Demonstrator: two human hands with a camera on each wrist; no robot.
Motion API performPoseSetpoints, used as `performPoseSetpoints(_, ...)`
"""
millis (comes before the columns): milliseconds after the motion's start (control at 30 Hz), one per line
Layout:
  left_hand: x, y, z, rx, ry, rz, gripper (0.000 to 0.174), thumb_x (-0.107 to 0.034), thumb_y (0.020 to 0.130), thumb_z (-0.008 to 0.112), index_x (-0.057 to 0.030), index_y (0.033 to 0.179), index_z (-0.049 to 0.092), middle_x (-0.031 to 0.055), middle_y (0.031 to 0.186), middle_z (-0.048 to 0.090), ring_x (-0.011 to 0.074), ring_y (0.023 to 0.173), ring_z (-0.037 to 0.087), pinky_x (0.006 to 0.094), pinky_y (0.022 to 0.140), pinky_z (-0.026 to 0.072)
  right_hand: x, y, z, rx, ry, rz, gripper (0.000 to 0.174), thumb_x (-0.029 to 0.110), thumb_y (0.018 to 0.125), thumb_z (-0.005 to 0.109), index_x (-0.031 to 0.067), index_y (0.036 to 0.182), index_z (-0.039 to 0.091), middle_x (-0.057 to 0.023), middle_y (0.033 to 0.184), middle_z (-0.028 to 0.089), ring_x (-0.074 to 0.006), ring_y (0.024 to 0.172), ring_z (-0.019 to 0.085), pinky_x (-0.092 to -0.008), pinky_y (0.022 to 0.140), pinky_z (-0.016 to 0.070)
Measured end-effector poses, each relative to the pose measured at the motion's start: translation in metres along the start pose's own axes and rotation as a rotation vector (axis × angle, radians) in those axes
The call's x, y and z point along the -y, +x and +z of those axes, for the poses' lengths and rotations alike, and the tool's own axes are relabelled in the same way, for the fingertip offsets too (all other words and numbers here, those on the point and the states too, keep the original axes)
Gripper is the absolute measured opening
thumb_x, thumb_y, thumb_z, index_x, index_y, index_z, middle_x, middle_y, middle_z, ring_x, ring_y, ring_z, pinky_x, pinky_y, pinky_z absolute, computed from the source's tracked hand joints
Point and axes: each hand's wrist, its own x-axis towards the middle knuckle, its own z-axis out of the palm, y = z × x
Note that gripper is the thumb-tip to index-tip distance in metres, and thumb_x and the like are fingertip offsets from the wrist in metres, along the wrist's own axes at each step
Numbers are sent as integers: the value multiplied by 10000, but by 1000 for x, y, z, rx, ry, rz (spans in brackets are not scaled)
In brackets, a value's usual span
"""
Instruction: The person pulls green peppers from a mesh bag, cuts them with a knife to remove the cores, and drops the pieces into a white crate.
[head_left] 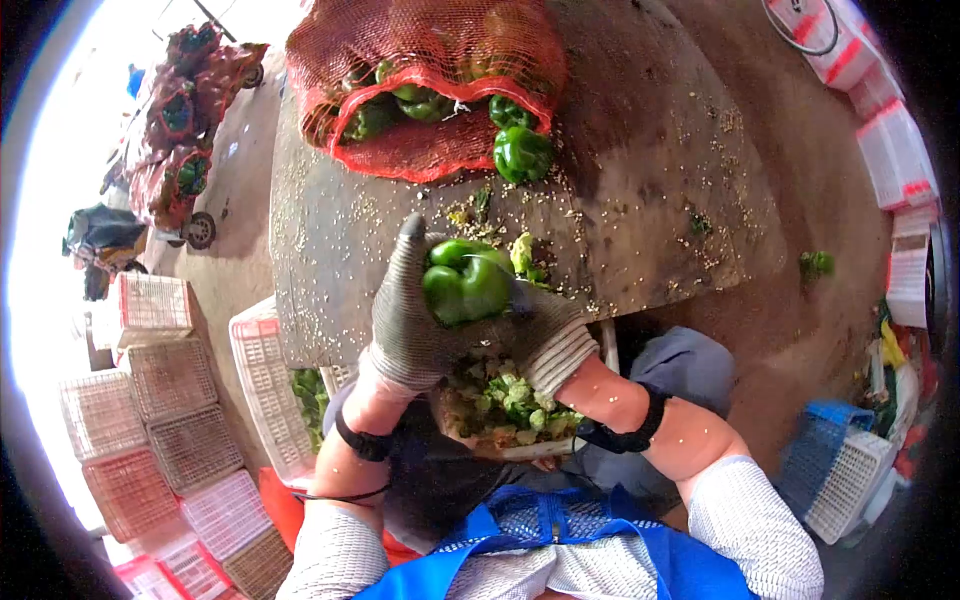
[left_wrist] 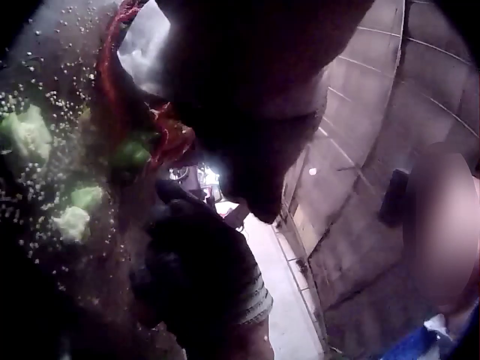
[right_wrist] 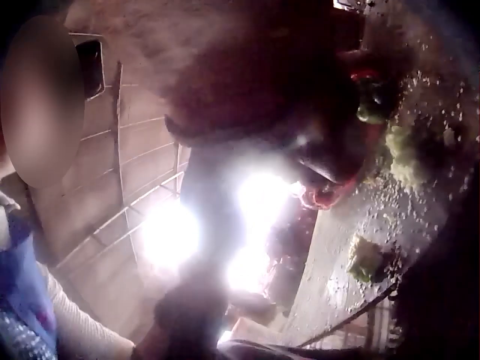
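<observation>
A glossy green bell pepper (head_left: 467,284) is held up between both gloved hands over the near edge of the board. My left hand (head_left: 408,315), in a striped grey glove, grips its left side, the thumb pointing up and away. On the lower right, my right hand (head_left: 545,335) holds it in a dark glove with a pale cuff; its fingertips are hidden. Both wrist views are dark, showing the left hand (left_wrist: 199,262) mostly as a silhouette. Just beyond the pepper, a pale green pepper core (head_left: 522,255) lies on the board.
A red mesh sack (head_left: 430,50) of peppers lies open at the back, a loose pepper (head_left: 522,155) at its mouth. Seeds dot the wooden board (head_left: 640,240). Below the hands sits a container of pepper cores (head_left: 520,400). Plastic crates (head_left: 180,370) stack at left, others (head_left: 840,470) at right.
</observation>
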Motion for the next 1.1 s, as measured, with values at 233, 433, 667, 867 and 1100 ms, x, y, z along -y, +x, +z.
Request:
performPoseSetpoints(233, 16, 15, 27, -268, -921, -541, 786, -618, 860, 639, -42, 1361, 452, 103, 1164, 620, 223, 1059, 612, 377, 864, 538, -13, 6, 19, 239, -500, 30, 233, 189, 915, 543, 8, 987, 671, -190, 835, 681, -347, 780, 658, -453, 705, 515)
performPoseSetpoints(433, 44, 29, 1, -279, -1484, -942, 651, -688, 896, 501, -130, 1218, 598, 101, 1102, 666, 274, 959, 639, 400, 780, 545, 24, -4, -13, 300, -244, 349, 339, 221, 890, 629, 74, 1185, 550, -236, 933, 678, -377, 839, 665, -453, 756, 532)
performPoseSetpoints(667, 21, 10, 12, 326, -1613, -1023, 685, -623, 950, 462, -71, 1352, 519, 117, 1272, 616, 250, 1133, 613, 418, 995, 497, 22, 10, -47, 28, 237, 88, 828, 153, 841, 708, 231, 1533, 260, -179, 1163, 669, -289, 1107, 648, -364, 928, 516)
performPoseSetpoints(867, 23, 2, 34, 476, -1480, -1009, 767, -678, 932, 427, -67, 1391, 485, 107, 1308, 596, 246, 1145, 607, 387, 974, 497, 14, 9, -43, 71, -33, 15, 867, 80, 787, 727, 182, 1525, 285, -139, 1189, 653, -264, 1051, 637, -376, 940, 496)
performPoseSetpoints(1100, 0, -17, 34, 191, -390, -442, 801, -638, 859, 632, 8, 1310, 485, 113, 1189, 615, 185, 1104, 573, 339, 959, 468, 13, 11, -45, 94, 108, 87, 838, 72, 764, 707, 171, 1501, 320, -138, 1137, 662, -304, 1039, 644, -387, 920, 502)
